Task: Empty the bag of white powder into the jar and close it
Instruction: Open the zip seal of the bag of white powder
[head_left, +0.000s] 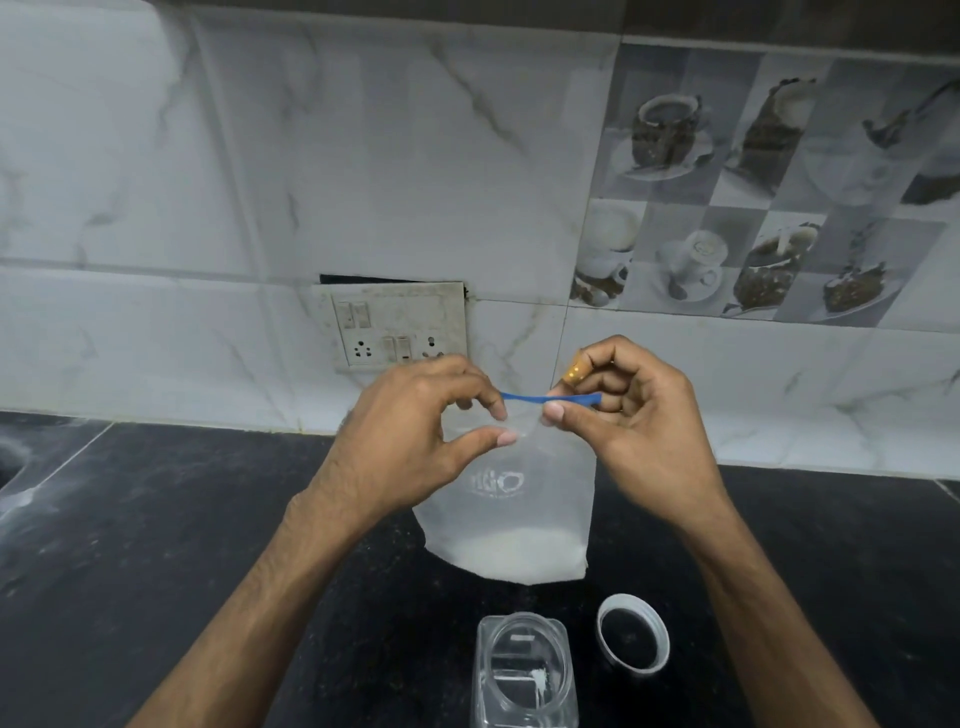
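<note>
A clear plastic bag (519, 499) with a blue zip strip along its top hangs in the air above the counter. White powder (511, 556) fills its bottom. My left hand (415, 431) pinches the top edge on the left. My right hand (623, 415) pinches the blue strip on the right; its index finger wears a tan bandage. Below the bag, a clear plastic jar (524, 670) stands open on the counter, with a trace of white powder inside. Its white lid (632, 642) lies upside down just right of the jar.
The black stone counter (156, 545) runs under everything. A marble-tiled wall with a switch and socket plate (400, 325) stands behind the bag. The rim of a sink (8, 457) shows at the far left.
</note>
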